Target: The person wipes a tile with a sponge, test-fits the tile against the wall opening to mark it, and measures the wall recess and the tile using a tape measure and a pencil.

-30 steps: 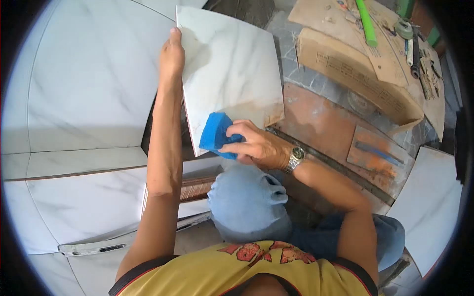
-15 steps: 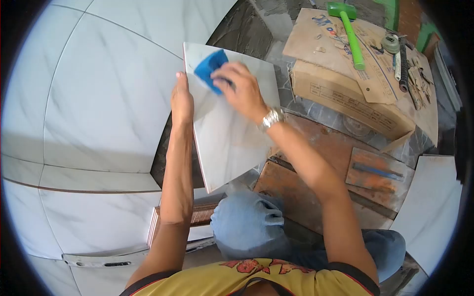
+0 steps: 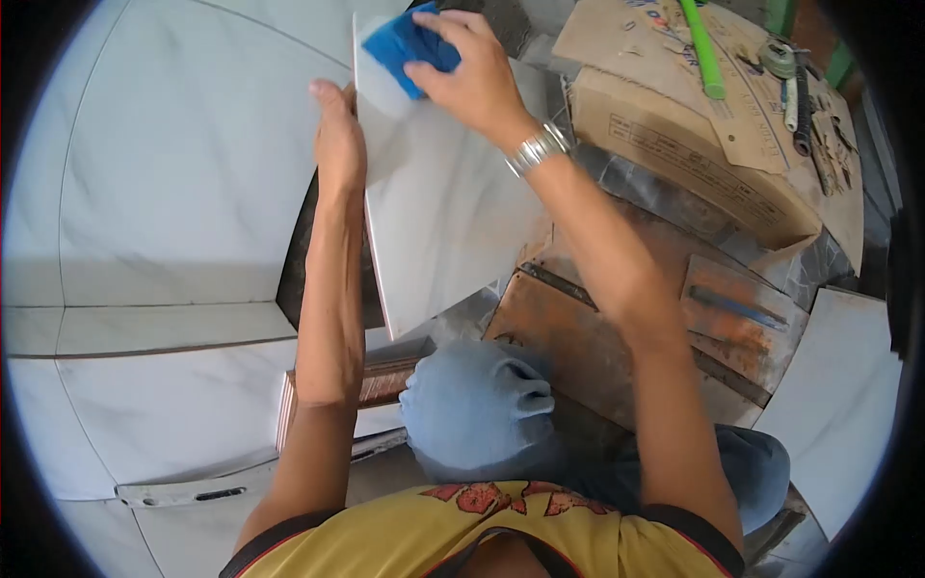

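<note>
My left hand [image 3: 339,144] grips the left edge of a white marbled tile [image 3: 434,222], thumb outside and fingers hidden behind it. The tile is tilted above my knee. Pinched in my right hand [image 3: 477,82] is a thin, bent blue sponge [image 3: 409,48], which lies against the tile's upper left face. A metal watch [image 3: 537,149] is on my right wrist.
Large marbled tiles [image 3: 183,154] cover the raised surface at left. At right stands a cardboard box [image 3: 674,149] with a green-handled mallet [image 3: 705,53] and a tape measure [image 3: 779,58] on top. A trowel [image 3: 737,313] lies below, beside another tile [image 3: 838,395].
My right hand has moved the blue sponge up and slightly left, towards the tile's top corner. The whole view has shifted, so the tile and box appear higher. My left hand keeps its hold.
</note>
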Tool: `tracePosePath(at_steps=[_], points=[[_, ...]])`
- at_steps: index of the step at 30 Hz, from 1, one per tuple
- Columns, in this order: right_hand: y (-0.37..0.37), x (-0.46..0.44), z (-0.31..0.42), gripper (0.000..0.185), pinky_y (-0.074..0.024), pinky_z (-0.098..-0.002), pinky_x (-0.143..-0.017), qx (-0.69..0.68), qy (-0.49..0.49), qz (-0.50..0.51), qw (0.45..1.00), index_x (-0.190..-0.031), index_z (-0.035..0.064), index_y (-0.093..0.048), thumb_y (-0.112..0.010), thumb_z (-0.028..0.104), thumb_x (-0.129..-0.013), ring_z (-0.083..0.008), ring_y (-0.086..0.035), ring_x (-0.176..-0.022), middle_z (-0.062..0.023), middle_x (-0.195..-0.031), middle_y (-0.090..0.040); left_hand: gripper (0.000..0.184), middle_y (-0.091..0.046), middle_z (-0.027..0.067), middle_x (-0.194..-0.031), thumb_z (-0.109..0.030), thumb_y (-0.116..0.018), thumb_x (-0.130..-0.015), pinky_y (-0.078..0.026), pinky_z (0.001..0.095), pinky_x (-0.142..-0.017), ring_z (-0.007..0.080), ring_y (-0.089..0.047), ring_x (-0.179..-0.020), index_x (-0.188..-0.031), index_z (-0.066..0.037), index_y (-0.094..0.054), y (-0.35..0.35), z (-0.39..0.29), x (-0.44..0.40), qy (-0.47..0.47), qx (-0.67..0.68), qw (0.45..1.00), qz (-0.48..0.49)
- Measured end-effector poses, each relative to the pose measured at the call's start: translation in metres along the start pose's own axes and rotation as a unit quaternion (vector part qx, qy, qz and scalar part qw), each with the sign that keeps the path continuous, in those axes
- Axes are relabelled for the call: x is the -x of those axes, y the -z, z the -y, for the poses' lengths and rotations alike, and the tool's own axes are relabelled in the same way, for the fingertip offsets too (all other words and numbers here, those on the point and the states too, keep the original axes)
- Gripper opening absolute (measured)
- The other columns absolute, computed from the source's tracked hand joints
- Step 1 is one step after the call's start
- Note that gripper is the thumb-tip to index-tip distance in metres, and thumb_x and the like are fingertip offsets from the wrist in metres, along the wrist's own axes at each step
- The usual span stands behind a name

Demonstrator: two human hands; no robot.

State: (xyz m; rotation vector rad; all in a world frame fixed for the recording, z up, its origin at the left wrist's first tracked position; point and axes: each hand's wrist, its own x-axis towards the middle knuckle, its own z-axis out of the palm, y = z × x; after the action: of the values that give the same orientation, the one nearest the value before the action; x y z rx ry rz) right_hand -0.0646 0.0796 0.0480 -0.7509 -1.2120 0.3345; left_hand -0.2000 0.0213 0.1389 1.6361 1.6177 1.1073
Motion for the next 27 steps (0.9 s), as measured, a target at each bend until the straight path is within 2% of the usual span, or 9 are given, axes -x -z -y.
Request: tracePosePath(at_steps=[6, 9, 12, 14, 16, 22, 25, 26, 27], points=[[0.030, 0.147, 0.081, 0.036, -0.0515, -0.0422, -0.097, -0.102, 0.041, 0.244, 0.964, -0.112, 0.0076, -0.068, -0.064, 0.002, -0.077, -0.0346, -0.060, -0.110, -0.0155, -0.120, -0.059, 0.098, -0.057, 0.0186, -0.138, -0.076, -0.020, -0.098, -0.036, 0.0346, -0.109, 0.0266, -0.052, -0.127, -0.138, 0.006, -0.055, 0.009, 0.025, -0.026, 0.032, 0.097, 0.994, 0.039], [0.057, 0.194, 0.062, 0.039, -0.0526, -0.0426, -0.093, -0.066, 0.050, 0.378, 0.922, -0.114, 0.0073, -0.065, -0.065, 0.000, -0.076, -0.0340, -0.060, -0.105, -0.0153, -0.116, -0.059, 0.095, -0.055, 0.0198, -0.140, -0.075, -0.031, -0.097, -0.035, 0.0352, -0.111, 0.0280, -0.051, -0.129, -0.137, 0.007, -0.055, 0.012, 0.030, -0.024, 0.020, -0.051, 0.998, -0.022], [0.065, 0.225, 0.043, 0.043, -0.0522, -0.0435, -0.091, -0.002, -0.238, 0.190, 0.953, -0.116, 0.0065, -0.062, -0.068, 0.002, -0.074, -0.0351, -0.059, -0.104, -0.0167, -0.114, -0.057, 0.089, -0.057, 0.0206, -0.137, -0.071, -0.043, -0.096, -0.035, 0.0354, -0.111, 0.0267, -0.051, -0.129, -0.134, 0.009, -0.057, 0.028, 0.045, -0.036, -0.027, -0.091, 0.994, -0.052], [0.053, 0.194, 0.082, 0.049, -0.0520, -0.0427, -0.091, 0.002, -0.143, 0.124, 0.982, -0.123, 0.0062, -0.059, -0.068, 0.001, -0.075, -0.0375, -0.058, -0.106, -0.0207, -0.113, -0.057, 0.087, -0.059, 0.0207, -0.135, -0.069, -0.045, -0.096, -0.038, 0.0350, -0.109, 0.0255, -0.053, -0.127, -0.133, 0.009, -0.058, 0.029, 0.048, -0.034, -0.067, -0.118, 0.988, -0.067], [0.036, 0.190, 0.102, 0.050, -0.0519, -0.0436, -0.090, -0.038, -0.055, 0.144, 0.987, -0.126, 0.0078, -0.059, -0.066, 0.002, -0.077, -0.0390, -0.057, -0.109, -0.0220, -0.116, -0.056, 0.083, -0.062, 0.0195, -0.131, -0.067, -0.048, -0.097, -0.042, 0.0342, -0.104, 0.0240, -0.056, -0.123, -0.131, 0.008, -0.061, 0.021, 0.031, -0.022, 0.026, -0.018, 0.999, -0.039], [0.087, 0.262, -0.051, 0.040, -0.0534, -0.0443, -0.081, 0.188, -0.410, 0.057, 0.891, -0.127, 0.0071, -0.057, -0.062, 0.010, -0.088, -0.0353, -0.061, -0.099, -0.0189, -0.108, -0.057, 0.075, -0.063, 0.0171, -0.127, -0.059, -0.053, -0.098, -0.045, 0.0342, -0.100, 0.0237, -0.059, -0.116, -0.130, 0.008, -0.060, 0.024, 0.037, -0.009, -0.009, -0.043, 0.996, -0.082], [0.052, 0.229, 0.028, 0.046, -0.0508, -0.0447, -0.093, 0.036, -0.313, 0.039, 0.948, -0.126, 0.0052, -0.060, -0.070, 0.013, -0.082, -0.0385, -0.060, -0.108, -0.0221, -0.112, -0.060, 0.071, -0.063, 0.0160, -0.126, -0.057, -0.053, -0.099, -0.045, 0.0331, -0.099, 0.0225, -0.059, -0.114, -0.128, 0.008, -0.061, 0.020, 0.032, -0.001, -0.010, 0.007, 0.995, -0.098], [0.041, 0.210, 0.055, 0.045, -0.0490, -0.0445, -0.097, -0.007, -0.152, 0.070, 0.986, -0.126, 0.0045, -0.059, -0.069, 0.012, -0.083, -0.0383, -0.058, -0.113, -0.0221, -0.115, -0.060, 0.070, -0.063, 0.0157, -0.125, -0.056, -0.053, -0.099, -0.046, 0.0326, -0.098, 0.0221, -0.060, -0.114, -0.128, 0.008, -0.061, 0.017, 0.024, 0.009, 0.007, 0.026, 0.995, -0.094], [0.041, 0.212, 0.050, 0.044, -0.0487, -0.0451, -0.097, 0.005, -0.171, 0.051, 0.984, -0.126, 0.0043, -0.059, -0.068, 0.012, -0.084, -0.0385, -0.058, -0.112, -0.0223, -0.116, -0.059, 0.069, -0.063, 0.0155, -0.125, -0.055, -0.053, -0.100, -0.046, 0.0321, -0.097, 0.0218, -0.060, -0.114, -0.127, 0.008, -0.062, 0.015, 0.020, 0.014, 0.022, 0.048, 0.994, -0.092]])
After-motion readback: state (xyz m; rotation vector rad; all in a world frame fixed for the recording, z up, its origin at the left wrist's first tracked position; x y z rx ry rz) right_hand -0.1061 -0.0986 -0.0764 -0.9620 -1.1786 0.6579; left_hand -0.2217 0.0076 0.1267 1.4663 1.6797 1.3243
